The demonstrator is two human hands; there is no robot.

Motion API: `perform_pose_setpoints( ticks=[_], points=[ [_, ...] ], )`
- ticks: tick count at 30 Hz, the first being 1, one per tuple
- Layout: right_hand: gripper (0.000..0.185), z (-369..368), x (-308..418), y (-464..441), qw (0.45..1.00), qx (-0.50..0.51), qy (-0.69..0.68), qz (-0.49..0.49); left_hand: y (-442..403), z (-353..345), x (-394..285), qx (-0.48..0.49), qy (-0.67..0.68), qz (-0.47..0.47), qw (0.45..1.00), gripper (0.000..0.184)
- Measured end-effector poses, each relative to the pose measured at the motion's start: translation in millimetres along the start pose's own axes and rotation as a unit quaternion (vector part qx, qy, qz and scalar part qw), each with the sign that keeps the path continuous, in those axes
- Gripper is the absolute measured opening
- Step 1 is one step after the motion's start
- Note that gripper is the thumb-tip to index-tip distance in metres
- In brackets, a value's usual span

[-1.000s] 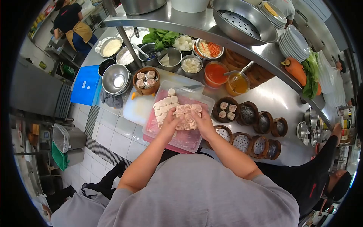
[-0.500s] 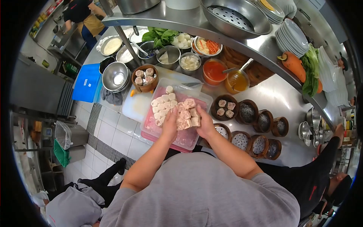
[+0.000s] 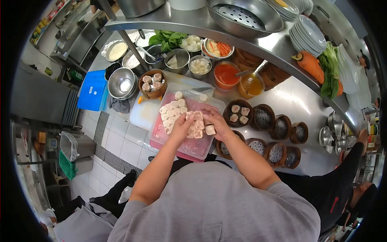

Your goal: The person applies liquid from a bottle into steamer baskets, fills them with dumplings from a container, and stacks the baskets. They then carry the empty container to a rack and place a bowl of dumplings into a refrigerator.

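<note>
Pale dumplings [image 3: 173, 112] stand packed in rows on the left of a clear lidded plastic tray [image 3: 201, 150] with pink showing through. Over its middle, a cluster of pinkish dumplings [image 3: 196, 126] is between my two hands. The fingers of my left hand [image 3: 181, 128] press against the cluster's left side. At its right side, my right hand [image 3: 217, 124] has curled fingers, with one dumpling [image 3: 210, 129] against them near the palm. One more dumpling [image 3: 203, 97] sits alone near the tray's top right corner.
Bamboo steamers [image 3: 264, 117] stand right of the tray; one holds several dumplings. A steamer with dumplings [image 3: 152, 84] sits on the cutting board [image 3: 139, 113]. Sauce tubs [image 3: 226, 75] and bowls line the back. A metal shelf [image 3: 213, 30] crosses above. Another person [image 3: 338, 193] is at the right.
The right-hand dumplings have come apart from the cluster. One now lies alone near the tray's top right, and another is by my right palm. My right fingers have curled inward.
</note>
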State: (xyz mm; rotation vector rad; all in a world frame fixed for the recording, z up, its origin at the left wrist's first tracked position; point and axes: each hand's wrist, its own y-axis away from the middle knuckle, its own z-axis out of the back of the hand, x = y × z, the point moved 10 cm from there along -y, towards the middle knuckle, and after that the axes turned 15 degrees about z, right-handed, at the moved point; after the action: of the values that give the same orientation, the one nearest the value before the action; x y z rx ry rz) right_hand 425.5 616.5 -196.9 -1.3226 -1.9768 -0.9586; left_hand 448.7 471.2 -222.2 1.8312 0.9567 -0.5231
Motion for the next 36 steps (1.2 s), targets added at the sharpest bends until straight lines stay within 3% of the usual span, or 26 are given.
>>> perform_pose_setpoints(
  ticks=[5, 7, 11, 13, 15, 18, 19, 20, 22, 23, 25, 27, 29, 30, 32, 36],
  points=[
    [0.042, 58.7, -3.8, 11.0, 0.998, -0.025, 0.018, -0.055, -28.5, 7.8, -22.5, -0.065, -0.175, -0.094, 0.978, 0.041],
    [0.044, 70.5, 20.5, 27.5, 0.998, -0.040, -0.001, -0.057, -20.9, -1.9, -45.6, -0.178, -0.402, -0.136, 0.888, 0.046],
    [0.044, 145.0, 82.5, 36.0, 0.989, -0.105, 0.099, 0.029, -56.4, -7.7, -29.9, -0.115, -0.375, -0.106, 0.914, 0.053],
    [0.041, 201.0, 123.5, 44.0, 0.936, -0.225, 0.243, 0.120, -63.2, -12.1, -25.0, -0.097, -0.332, -0.062, 0.936, 0.053],
    [0.039, 236.3, 164.8, 46.6, 0.852, -0.246, 0.425, 0.181, -65.2, -16.4, -24.5, -0.087, -0.304, -0.061, 0.947, 0.054],
    [0.043, 273.4, 177.6, 36.9, 0.823, -0.240, 0.485, 0.173, -63.2, -10.3, -49.2, -0.216, -0.378, -0.127, 0.891, 0.053],
    [0.045, 278.0, 179.6, 33.2, 0.804, -0.229, 0.524, 0.161, -66.9, -13.2, -54.3, -0.214, -0.381, -0.128, 0.890, 0.053],
    [0.045, 283.9, 178.1, 31.4, 0.805, -0.231, 0.522, 0.161, -68.4, -10.5, -62.4, -0.255, -0.424, -0.122, 0.860, 0.054],
    [0.050, 261.3, 185.2, 28.2, 0.625, -0.141, 0.743, 0.193, -61.8, -24.4, -75.7, -0.290, -0.536, -0.090, 0.788, 0.055],
    [0.050, 265.2, 184.7, 30.4, 0.625, -0.144, 0.742, 0.192, -63.1, -27.2, -72.1, -0.287, -0.538, -0.090, 0.787, 0.055],
    [0.052, 275.4, 185.8, 32.9, 0.666, -0.171, 0.711, 0.146, -24.5, -60.7, -99.3, -0.380, -0.591, -0.315, 0.638, 0.051],
    [0.052, 279.3, 196.1, 38.6, 0.680, -0.156, 0.705, 0.129, -9.2, -68.6, -93.9, -0.357, -0.593, -0.344, 0.634, 0.048],
    [0.051, 286.6, 194.4, 43.6, 0.693, -0.143, 0.698, 0.111, -19.4, -98.8, -48.3, -0.121, -0.706, -0.300, 0.630, 0.051],
    [0.051, 280.4, 199.6, 45.5, 0.690, -0.125, 0.694, 0.164, -14.5, -100.5, -41.2, -0.119, -0.707, -0.300, 0.629, 0.051],
    [0.050, 274.7, 204.5, 50.4, 0.684, -0.107, 0.688, 0.218, -5.2, -118.4, -10.6, -0.041, -0.781, -0.327, 0.530, 0.041],
    [0.047, 267.4, 207.3, 60.0, 0.624, -0.099, 0.732, 0.254, -13.8, -116.9, -6.0, -0.068, -0.787, -0.363, 0.494, 0.037]
  ],
)
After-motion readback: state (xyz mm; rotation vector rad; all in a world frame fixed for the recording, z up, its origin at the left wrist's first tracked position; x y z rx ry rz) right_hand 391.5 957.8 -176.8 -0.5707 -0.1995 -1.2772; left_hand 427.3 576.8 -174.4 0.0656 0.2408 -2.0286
